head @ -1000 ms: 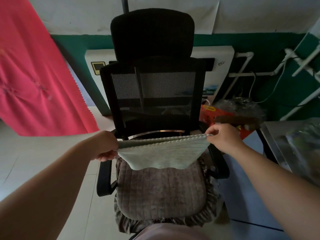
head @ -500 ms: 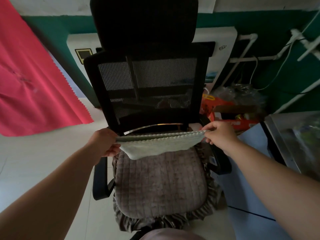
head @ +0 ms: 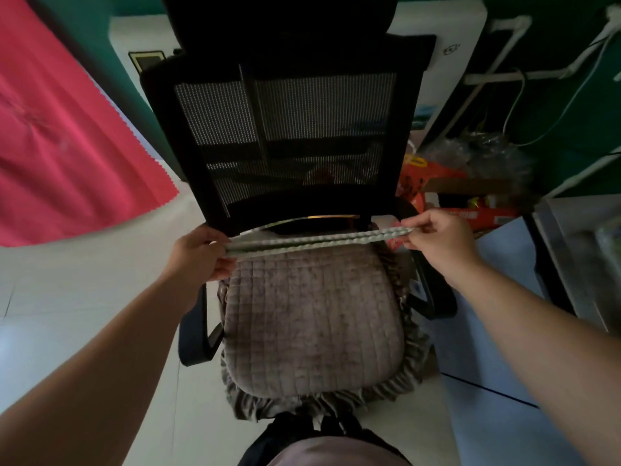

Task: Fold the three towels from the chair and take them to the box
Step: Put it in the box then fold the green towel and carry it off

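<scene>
Since a second ago we have brought the towel (head: 319,239) down toward the back of the seat, and its hanging cloth, which showed as a broad pale flap, now shows only as a thin edge-on band. Our left hand (head: 198,253) pinches one end of it with curled fingers, our right hand (head: 437,242) pinches the other end between thumb and fingers, and the towel runs taut between them, just above the rear of the cushion (head: 312,321) (whether it touches the cushion we cannot tell). That quilted grey cushion with its frilled skirt covers the seat of the black mesh-backed chair (head: 285,129), which stands on the pale floor (head: 84,280). A red cloth (head: 60,129) hangs at the left. Behind the chair a white appliance (head: 440,52) stands against the green wall, and to its right lie red cartons (head: 470,213) and crumpled clear plastic (head: 487,153). A blue sheet (head: 487,331) lies at the right.
</scene>
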